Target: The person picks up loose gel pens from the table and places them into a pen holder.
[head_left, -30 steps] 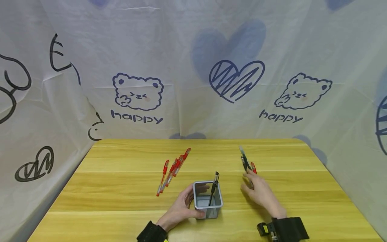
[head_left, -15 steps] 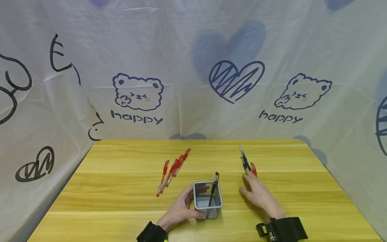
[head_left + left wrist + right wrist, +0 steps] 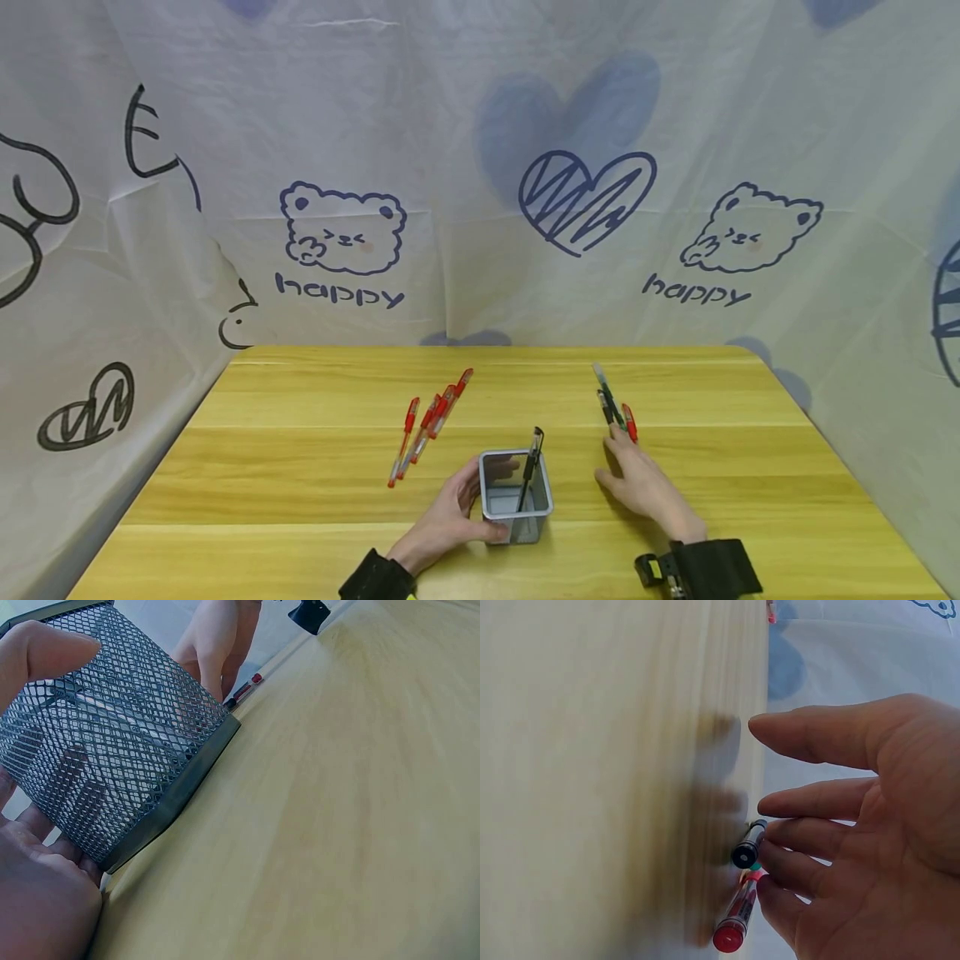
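Note:
My left hand (image 3: 447,518) grips a grey wire-mesh pen holder (image 3: 529,530) near the table's front, thumb on its near side and fingers round the left. One black-capped pen (image 3: 531,463) leans upright inside. To the right, my right hand (image 3: 649,490) reaches over the table, thumb spread away from the fingers. Its fingertips are right at a small group: a black pen (image 3: 604,405), a dark pen with a clear end (image 3: 611,395) and a red-capped pen (image 3: 630,422). The right wrist view shows a black pen end (image 3: 745,853) and a red one (image 3: 731,934) beside the fingers.
Left of the holder, several red pens (image 3: 447,400) lie in a slanted cluster, with another red pen (image 3: 407,429) slightly apart. The wooden table (image 3: 270,500) ends at the back against a hanging white cloth (image 3: 465,275) with drawings.
My right hand has opened, its thumb moving left from the fingers, and a pen end earlier seen beneath it no longer shows. The left hand and holder have stayed put.

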{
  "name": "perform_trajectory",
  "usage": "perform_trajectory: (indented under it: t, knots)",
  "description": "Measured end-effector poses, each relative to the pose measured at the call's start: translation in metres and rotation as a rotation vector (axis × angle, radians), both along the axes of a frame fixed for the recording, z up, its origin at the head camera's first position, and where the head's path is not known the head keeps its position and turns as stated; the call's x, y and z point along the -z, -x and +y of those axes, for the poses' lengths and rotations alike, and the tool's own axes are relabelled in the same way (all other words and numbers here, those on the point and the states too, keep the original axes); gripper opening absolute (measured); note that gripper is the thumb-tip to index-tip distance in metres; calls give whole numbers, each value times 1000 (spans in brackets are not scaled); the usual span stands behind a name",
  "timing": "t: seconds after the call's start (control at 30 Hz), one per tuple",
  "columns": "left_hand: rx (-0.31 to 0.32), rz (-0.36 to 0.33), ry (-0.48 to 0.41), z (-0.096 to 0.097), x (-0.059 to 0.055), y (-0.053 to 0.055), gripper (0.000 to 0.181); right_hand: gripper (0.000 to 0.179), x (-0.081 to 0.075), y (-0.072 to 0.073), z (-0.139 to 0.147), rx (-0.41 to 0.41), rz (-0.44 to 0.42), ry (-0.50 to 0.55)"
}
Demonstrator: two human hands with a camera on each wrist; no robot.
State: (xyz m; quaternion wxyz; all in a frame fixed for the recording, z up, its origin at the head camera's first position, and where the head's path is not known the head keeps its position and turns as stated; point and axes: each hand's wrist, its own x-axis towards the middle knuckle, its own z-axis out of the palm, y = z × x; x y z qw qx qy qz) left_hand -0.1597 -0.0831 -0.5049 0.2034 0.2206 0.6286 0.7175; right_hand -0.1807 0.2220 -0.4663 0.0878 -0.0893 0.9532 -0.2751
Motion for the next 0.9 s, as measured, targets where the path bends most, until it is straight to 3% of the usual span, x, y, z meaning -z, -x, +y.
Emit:
perform_trajectory:
  t: [0.2,0.4,0.6,0.8,0.9]
  knots:
    - [-1,-9,0,0,0,0,84,62,0,2,1,13,-11,-2]
    - [-4,-19,8,0,-1,0,83,51,-4,3,1,27,-4,17]
    - [-12,-28,17,0,-2,-1,84,36,-8,3,0,30,61,-5]
    - [-10,-29,12,0,-2,-1,83,12,-10,1,-1,100,118,-5]
    - [-12,-27,16,0,-2,-1,83,12,-12,0,-2,123,125,-21]
